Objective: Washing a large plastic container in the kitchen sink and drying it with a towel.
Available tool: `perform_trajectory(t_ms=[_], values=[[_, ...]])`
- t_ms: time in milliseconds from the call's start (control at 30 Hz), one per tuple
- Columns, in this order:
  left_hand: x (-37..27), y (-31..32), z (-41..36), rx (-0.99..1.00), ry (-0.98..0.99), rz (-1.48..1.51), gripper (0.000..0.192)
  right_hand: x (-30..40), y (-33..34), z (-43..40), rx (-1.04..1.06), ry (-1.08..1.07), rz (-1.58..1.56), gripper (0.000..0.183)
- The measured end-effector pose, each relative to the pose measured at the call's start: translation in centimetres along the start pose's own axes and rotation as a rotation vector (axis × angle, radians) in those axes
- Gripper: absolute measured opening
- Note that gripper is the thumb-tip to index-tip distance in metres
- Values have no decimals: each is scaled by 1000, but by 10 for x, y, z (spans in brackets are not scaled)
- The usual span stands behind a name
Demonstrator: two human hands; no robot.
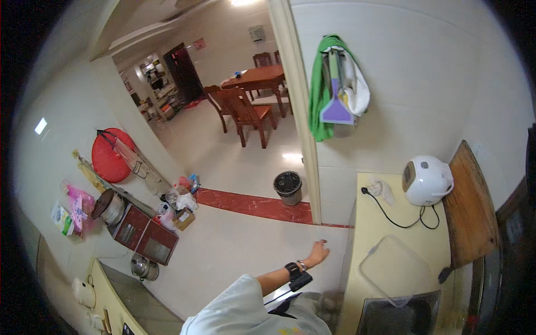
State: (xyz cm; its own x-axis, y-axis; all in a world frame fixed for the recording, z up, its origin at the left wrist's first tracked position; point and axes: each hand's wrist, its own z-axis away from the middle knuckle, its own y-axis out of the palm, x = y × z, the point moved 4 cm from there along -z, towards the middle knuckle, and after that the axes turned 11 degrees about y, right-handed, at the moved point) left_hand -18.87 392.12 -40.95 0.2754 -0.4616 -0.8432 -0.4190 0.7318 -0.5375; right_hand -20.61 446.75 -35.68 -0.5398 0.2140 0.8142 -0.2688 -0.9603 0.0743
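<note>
My left hand (319, 253) is held out in front of my body above the tiled floor (251, 238). It holds nothing, and its fingers are slightly bent and apart. A black strap device and a bracelet are on that wrist. The cream countertop (372, 238) is the nearest surface, to the right and apart from the hand. A clear plastic lid or tray (393, 268) lies on it, overlapping the rim of the dark sink (368, 312). Farther back are a white rice cooker (427, 180) and its black power cord (393, 222). My right hand is out of view.
A wooden cutting board (471, 213) leans by the wall. Towels (320, 96) and a purple scraper (336, 111) hang beside the doorway. A trash bin (289, 194) stands past the red threshold (238, 207). Bags (184, 201) and a low cabinet (146, 234) line the left.
</note>
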Motion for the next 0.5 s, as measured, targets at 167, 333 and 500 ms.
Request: perform_trajectory(t_ms=[167, 333, 500], values=[[53, -16, 15, 110, -139, 76, 46, -39, -54, -1, 110, -17, -226, 32], [-14, -36, 29, 307, -126, 471, 38, -61, -67, 11, 298, -23, -559, 27], [-35, -31, 45, 356, -221, 423, 41, -46, -79, 49, -329, -456, 642, 33]])
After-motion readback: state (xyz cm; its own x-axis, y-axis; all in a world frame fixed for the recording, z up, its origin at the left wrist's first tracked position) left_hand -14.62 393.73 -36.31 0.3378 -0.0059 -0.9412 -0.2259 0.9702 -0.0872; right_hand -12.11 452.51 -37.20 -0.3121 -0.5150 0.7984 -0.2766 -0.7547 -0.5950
